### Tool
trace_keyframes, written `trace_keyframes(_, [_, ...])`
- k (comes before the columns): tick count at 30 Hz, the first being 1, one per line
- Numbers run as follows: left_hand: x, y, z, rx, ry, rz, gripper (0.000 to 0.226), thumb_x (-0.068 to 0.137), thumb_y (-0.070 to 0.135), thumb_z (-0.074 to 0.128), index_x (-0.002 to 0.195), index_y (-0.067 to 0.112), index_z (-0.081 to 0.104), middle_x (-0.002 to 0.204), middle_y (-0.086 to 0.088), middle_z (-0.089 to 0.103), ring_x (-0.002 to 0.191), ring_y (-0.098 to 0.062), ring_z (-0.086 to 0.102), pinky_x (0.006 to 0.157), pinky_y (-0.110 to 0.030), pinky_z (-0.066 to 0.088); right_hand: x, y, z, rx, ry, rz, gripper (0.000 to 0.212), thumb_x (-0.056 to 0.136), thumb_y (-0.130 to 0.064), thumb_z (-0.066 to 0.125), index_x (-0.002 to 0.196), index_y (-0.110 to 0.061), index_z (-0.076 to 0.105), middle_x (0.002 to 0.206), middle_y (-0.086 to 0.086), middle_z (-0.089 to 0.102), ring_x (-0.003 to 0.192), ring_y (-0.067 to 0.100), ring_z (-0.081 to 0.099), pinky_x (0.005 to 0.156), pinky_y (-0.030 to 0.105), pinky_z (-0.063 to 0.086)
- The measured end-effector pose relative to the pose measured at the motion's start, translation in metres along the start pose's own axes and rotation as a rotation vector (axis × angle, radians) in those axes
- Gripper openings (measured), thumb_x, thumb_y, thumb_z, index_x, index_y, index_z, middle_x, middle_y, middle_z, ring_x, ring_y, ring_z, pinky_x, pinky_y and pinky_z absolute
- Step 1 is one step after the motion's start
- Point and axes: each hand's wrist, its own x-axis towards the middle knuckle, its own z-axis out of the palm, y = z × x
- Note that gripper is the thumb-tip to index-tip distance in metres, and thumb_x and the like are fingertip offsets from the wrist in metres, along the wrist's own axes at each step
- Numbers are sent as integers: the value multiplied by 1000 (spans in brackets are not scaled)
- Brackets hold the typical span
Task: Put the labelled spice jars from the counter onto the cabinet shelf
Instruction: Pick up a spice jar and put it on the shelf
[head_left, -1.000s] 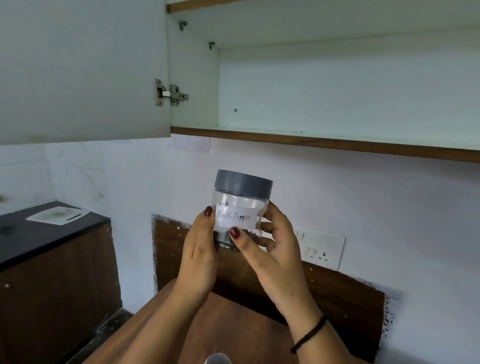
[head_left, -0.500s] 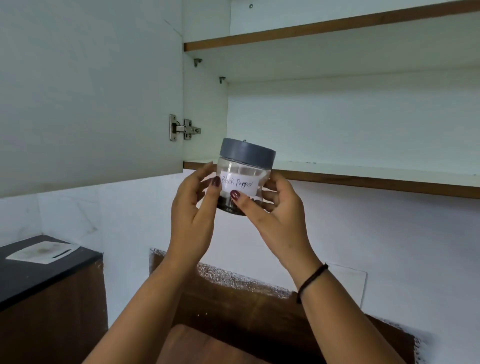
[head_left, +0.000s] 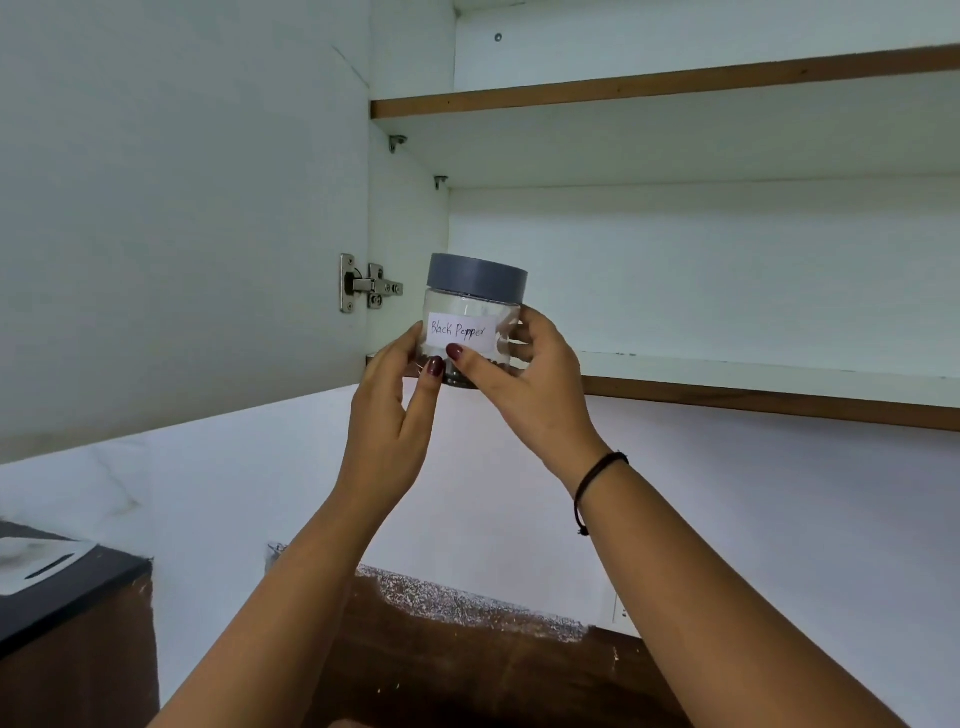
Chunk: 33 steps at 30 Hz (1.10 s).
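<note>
As viewed from the head camera, the spice jar (head_left: 470, 312) was held upright before the left front corner of the lower cabinet shelf (head_left: 753, 371), its base about level with the shelf's front edge. The left hand (head_left: 392, 415) and right hand (head_left: 524, 384) each curled fingers and thumb round the clear body below the grey lid (head_left: 477, 276). Placement appeared to be the step in hand; the next move would call for clearing the edge, sliding inward and releasing. The white label (head_left: 460, 331) read "Black Pepper", handwritten.
</note>
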Motion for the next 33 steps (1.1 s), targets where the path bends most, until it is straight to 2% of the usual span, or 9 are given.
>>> trace_keyframes(5, [17,-20,5,5,2,7,43,105,28,43,146,20,44,137,3,54,106,22,48,83,6,33,22,6,11,-131,-41,7,59,79,-41,78,127,-23,50,126,-3,57,108,13,58,75,12,49])
trace_keyframes(9, [31,-34,6,-19,18,16,43,104,31,41,146,20,45,139,2,53,115,10,49,85,4,36,36,12,18,-218,-65,22,57,80,-48,74,125,-22,52,122,-2,50,94,7,57,65,6,41])
trace_keyframes(13, [42,-44,6,-43,20,24,43,104,32,42,146,20,44,140,2,53,125,-7,51,96,-14,45,50,15,25,-259,-98,23,59,81,-48,73,129,-19,53,121,0,49,99,10,58,63,4,39])
trace_keyframes(15, [45,-50,7,-32,4,15,43,105,31,42,146,21,44,140,2,53,124,-10,53,97,-24,48,55,18,27,-277,-109,35,61,81,-47,73,130,-18,52,122,1,48,100,12,58,66,6,40])
trace_keyframes(20, [49,-61,13,24,-16,4,44,104,28,42,147,21,43,138,3,53,110,3,55,90,-21,48,64,31,30,-332,-151,56,65,78,-48,77,130,-21,49,122,0,48,103,16,57,83,24,50])
trace_keyframes(23, [52,-68,17,41,-3,1,44,104,30,40,147,23,42,136,3,54,117,-5,54,98,-36,51,69,33,33,-365,-138,48,63,75,-49,78,127,-23,51,117,-4,49,104,15,57,88,29,51])
trace_keyframes(26, [56,-72,19,110,4,7,43,104,29,40,147,23,41,133,4,56,117,-13,56,96,-43,51,71,32,34,-432,-117,57,67,74,-54,77,128,-24,50,111,-9,50,104,15,58,85,31,52])
trace_keyframes(30, [60,-75,22,223,17,18,45,104,28,40,148,19,41,128,0,60,112,-18,58,93,-42,51,75,31,35,-528,-126,120,81,74,-58,74,135,-21,36,109,-9,55,103,17,60,77,31,49])
trace_keyframes(33, [62,-77,24,297,25,-4,46,104,30,41,148,16,42,120,-4,65,108,-22,58,88,-39,51,78,32,38,-606,-132,173,77,73,-61,73,127,-19,36,110,-4,60,99,20,63,80,36,53])
